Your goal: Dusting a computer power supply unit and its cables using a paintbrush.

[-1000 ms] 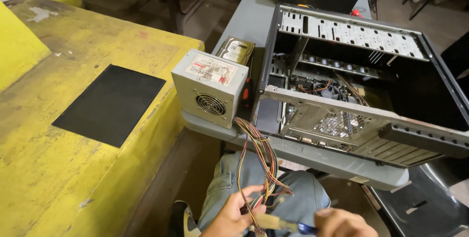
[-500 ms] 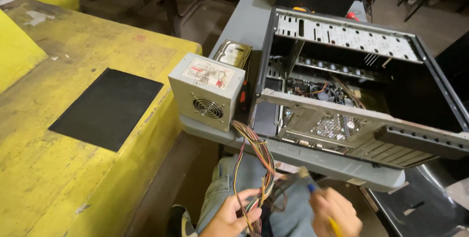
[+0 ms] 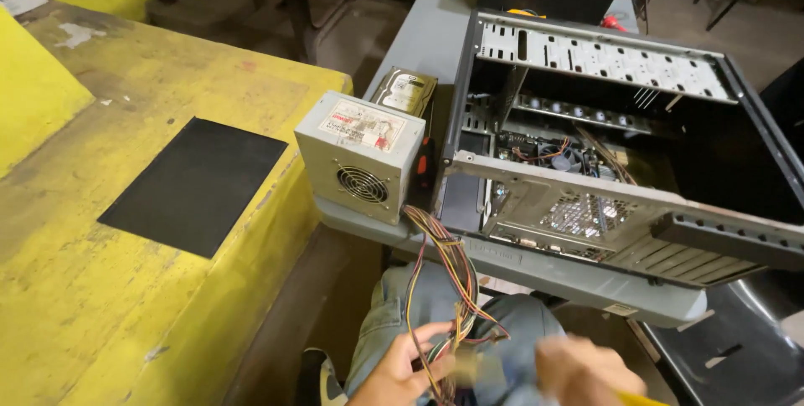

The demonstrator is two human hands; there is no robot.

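The cable bundle (image 3: pixel 444 289), a loom of red, yellow, orange and black wires, hangs from the back of a grey power supply (image 3: pixel 360 155) down into the lap of a seated person in jeans, its long axis running nearly straight up and down from the counter's edge to the hands. The left hand (image 3: pixel 400 372) is curled around the lower strands, fingers closed on the wires at the bottom of the frame; the right hand (image 3: pixel 578 368) is blurred just beside the bundle's right side, gripping what looks like a yellow-handled tool (image 3: pixel 641 398), though its tip cannot be made out. The left hand is the nearer of the two to the wires. Directly above the hands, the grey counter (image 3: pixel 536 272) ends in a rounded lip, with the power supply perched at its near-left corner, fan grille facing the person. Just behind it lies a hard drive (image 3: pixel 404 92). To the right, an open computer case (image 3: pixel 620 146) lies on its side, filling most of the counter. To the left, across a narrow gap, stands a worn yellow bench (image 3: pixel 100 289) carrying a black mat (image 3: pixel 197 184).
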